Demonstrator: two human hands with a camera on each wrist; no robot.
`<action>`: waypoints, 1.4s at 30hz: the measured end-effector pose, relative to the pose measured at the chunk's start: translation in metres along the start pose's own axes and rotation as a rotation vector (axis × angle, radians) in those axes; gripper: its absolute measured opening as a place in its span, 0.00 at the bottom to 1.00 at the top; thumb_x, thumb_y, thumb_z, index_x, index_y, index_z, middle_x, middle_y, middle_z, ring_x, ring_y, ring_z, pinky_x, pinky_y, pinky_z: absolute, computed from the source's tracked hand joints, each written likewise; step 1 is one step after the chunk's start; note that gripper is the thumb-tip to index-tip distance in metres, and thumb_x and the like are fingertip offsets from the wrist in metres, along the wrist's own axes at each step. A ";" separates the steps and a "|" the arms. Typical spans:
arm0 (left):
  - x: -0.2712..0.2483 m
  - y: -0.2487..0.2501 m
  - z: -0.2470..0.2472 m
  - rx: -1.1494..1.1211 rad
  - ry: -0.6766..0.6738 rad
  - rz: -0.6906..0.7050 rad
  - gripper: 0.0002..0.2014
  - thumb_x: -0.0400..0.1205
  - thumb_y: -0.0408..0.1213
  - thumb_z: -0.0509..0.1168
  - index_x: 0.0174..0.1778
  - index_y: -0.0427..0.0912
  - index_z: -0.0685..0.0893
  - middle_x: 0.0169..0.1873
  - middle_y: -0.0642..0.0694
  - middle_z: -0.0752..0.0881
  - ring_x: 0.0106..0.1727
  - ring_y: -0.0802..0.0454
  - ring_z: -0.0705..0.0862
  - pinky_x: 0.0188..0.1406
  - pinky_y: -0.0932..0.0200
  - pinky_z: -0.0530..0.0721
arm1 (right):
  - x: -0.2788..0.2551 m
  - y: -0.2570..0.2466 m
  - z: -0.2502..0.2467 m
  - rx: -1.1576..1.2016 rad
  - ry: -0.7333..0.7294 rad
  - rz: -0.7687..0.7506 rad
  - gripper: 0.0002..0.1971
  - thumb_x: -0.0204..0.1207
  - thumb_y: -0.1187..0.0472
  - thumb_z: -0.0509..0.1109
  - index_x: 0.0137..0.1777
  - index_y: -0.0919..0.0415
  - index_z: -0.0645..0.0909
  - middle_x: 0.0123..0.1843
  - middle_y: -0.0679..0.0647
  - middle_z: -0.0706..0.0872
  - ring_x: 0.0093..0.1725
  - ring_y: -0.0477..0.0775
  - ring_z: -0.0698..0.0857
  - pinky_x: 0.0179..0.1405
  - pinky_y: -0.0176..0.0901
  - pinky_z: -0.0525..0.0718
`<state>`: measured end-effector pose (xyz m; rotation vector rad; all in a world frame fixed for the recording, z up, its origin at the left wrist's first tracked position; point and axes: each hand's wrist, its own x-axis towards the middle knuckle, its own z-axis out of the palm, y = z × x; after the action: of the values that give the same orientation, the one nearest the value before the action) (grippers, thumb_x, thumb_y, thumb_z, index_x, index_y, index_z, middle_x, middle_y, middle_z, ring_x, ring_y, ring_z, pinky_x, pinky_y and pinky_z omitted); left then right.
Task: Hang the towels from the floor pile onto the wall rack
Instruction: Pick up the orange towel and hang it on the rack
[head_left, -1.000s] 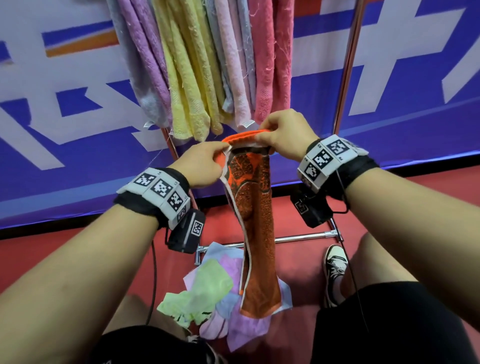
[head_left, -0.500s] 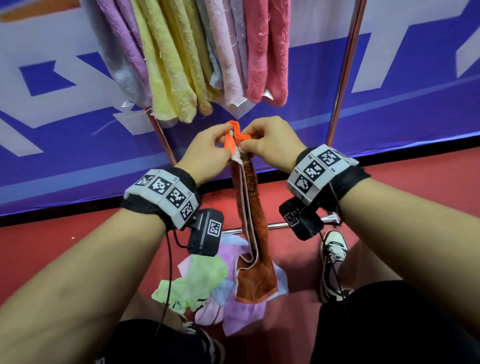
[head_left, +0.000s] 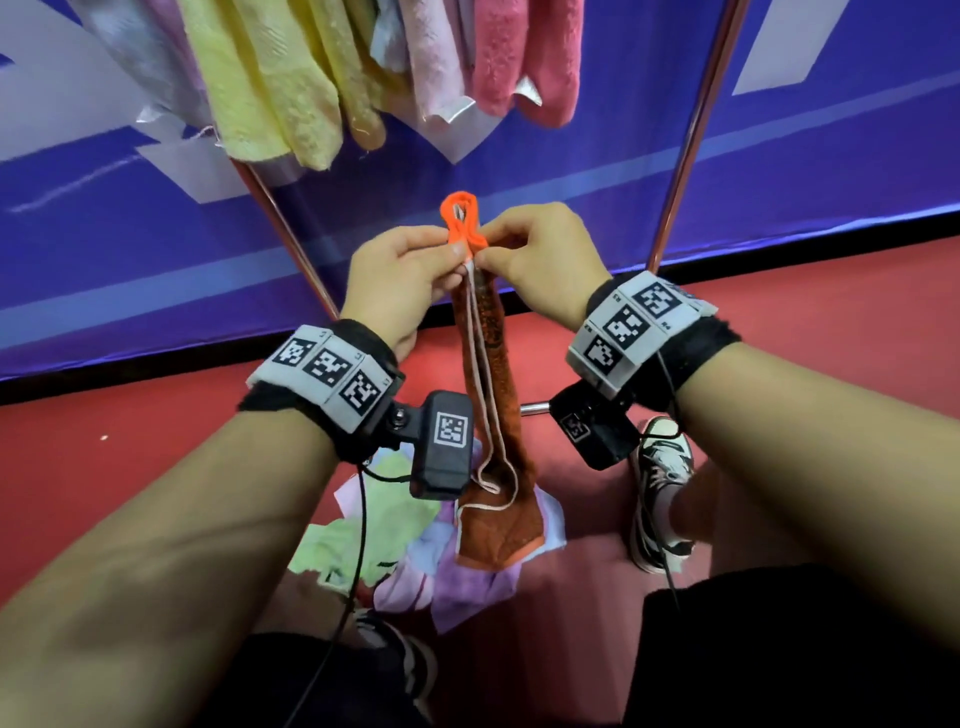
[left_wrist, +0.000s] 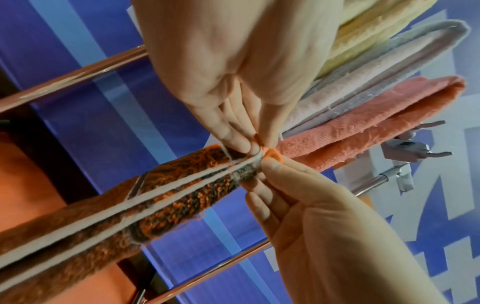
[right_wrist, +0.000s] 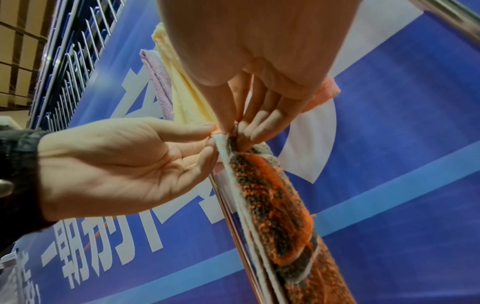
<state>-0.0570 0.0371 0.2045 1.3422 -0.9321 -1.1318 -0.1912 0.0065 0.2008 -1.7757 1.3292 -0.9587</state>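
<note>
The left hand (head_left: 400, 275) and right hand (head_left: 540, 260) pinch the orange towel (head_left: 491, 415) at its top corner, fingertips nearly touching. Its loop (head_left: 460, 215) pokes up just above the fingers; the towel hangs below them.

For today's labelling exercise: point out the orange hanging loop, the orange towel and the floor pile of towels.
orange hanging loop (head_left: 460, 215): head view, on the loop's left strand.
orange towel (head_left: 493, 525): head view, on its lower hanging part.
floor pile (head_left: 343, 545): head view, on the green cloth.
</note>
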 end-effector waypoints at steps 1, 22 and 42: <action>0.003 -0.004 0.000 -0.023 0.009 -0.012 0.06 0.79 0.23 0.67 0.40 0.38 0.82 0.27 0.49 0.88 0.32 0.57 0.85 0.38 0.68 0.84 | 0.002 0.004 0.004 0.007 0.001 0.010 0.06 0.68 0.65 0.74 0.44 0.56 0.90 0.36 0.45 0.87 0.37 0.39 0.84 0.42 0.28 0.78; 0.041 -0.056 -0.030 -0.074 0.019 -0.119 0.10 0.79 0.22 0.66 0.55 0.34 0.85 0.39 0.47 0.90 0.42 0.58 0.89 0.50 0.62 0.87 | 0.030 0.043 0.064 -0.036 0.009 0.082 0.01 0.68 0.65 0.74 0.37 0.60 0.85 0.35 0.48 0.86 0.28 0.36 0.77 0.33 0.25 0.73; 0.056 -0.066 -0.041 0.125 0.168 -0.001 0.10 0.73 0.24 0.72 0.34 0.45 0.85 0.38 0.38 0.89 0.43 0.44 0.89 0.50 0.51 0.88 | 0.039 0.043 0.075 -0.002 -0.139 0.044 0.14 0.68 0.70 0.65 0.46 0.59 0.90 0.39 0.55 0.91 0.42 0.48 0.88 0.50 0.39 0.84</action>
<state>-0.0087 -0.0005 0.1308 1.5144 -0.8905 -0.9576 -0.1369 -0.0330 0.1332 -1.7736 1.2764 -0.7951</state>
